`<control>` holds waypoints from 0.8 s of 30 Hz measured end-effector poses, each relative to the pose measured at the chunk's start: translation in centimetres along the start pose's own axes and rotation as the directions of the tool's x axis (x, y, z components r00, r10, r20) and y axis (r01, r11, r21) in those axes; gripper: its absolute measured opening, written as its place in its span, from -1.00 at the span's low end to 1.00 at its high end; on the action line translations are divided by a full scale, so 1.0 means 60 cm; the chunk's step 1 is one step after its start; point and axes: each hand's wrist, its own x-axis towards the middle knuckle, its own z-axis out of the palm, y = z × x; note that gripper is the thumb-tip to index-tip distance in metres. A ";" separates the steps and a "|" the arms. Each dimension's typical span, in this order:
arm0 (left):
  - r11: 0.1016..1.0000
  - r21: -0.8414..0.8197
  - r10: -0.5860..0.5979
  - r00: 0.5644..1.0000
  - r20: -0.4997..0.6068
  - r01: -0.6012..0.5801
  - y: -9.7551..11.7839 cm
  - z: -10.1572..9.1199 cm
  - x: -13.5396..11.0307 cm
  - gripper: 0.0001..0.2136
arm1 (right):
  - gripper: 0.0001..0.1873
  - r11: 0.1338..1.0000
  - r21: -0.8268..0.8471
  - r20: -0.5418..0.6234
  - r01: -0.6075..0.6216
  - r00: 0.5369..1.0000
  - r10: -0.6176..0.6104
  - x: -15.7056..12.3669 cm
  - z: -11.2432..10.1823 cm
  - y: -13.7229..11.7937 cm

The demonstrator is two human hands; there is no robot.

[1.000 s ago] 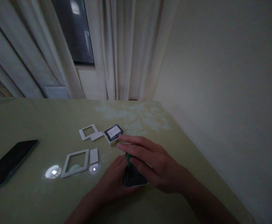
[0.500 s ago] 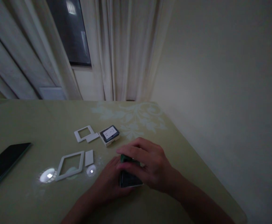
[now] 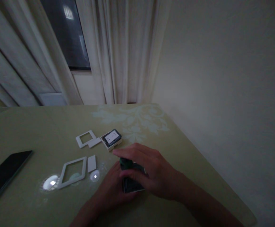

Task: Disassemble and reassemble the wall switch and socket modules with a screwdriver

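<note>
Low in the middle of the head view, my left hand (image 3: 112, 186) is wrapped round the left side of a wall socket unit (image 3: 131, 186) with a dark face and a pale edge. My right hand (image 3: 149, 167) curls over it from the right. Between its thumb and fingers is a tool with a round green handle (image 3: 126, 163), seen from above; its lower end is hidden. Much of the unit's face lies under the right fingers. Just beyond my hands sits another wall socket (image 3: 111, 138), with a white slotted face in a dark surround.
Left of my hands lie a large white frame (image 3: 84, 168) and a white cover plate (image 3: 92, 163). Further back, a smaller white frame (image 3: 79, 142) touches another plate (image 3: 94, 142). A black phone-like slab (image 3: 7, 173) is at far left. The table (image 3: 186, 157) meets the wall at right.
The view has shifted slightly, so the table things appear a little lower. My right hand has turned a little over the green handle, showing more of it; both hands keep their hold.
</note>
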 end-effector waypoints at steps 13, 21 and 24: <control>1.000 -0.011 0.004 1.000 -0.005 -0.004 -0.005 0.004 0.001 -0.46 | -0.32 1.000 -0.007 0.100 -0.005 0.995 0.005 -0.001 -0.032 0.007; 1.000 -0.013 -0.010 1.000 0.002 0.010 -0.014 0.005 0.000 -0.44 | -0.59 0.999 -0.040 -0.144 -0.014 0.990 0.008 -0.002 -0.008 0.024; 0.999 -0.039 -0.004 0.999 0.045 0.005 -0.009 0.003 0.002 -0.40 | -0.58 0.998 -0.015 -0.136 -0.055 0.989 0.052 -0.005 -0.011 0.014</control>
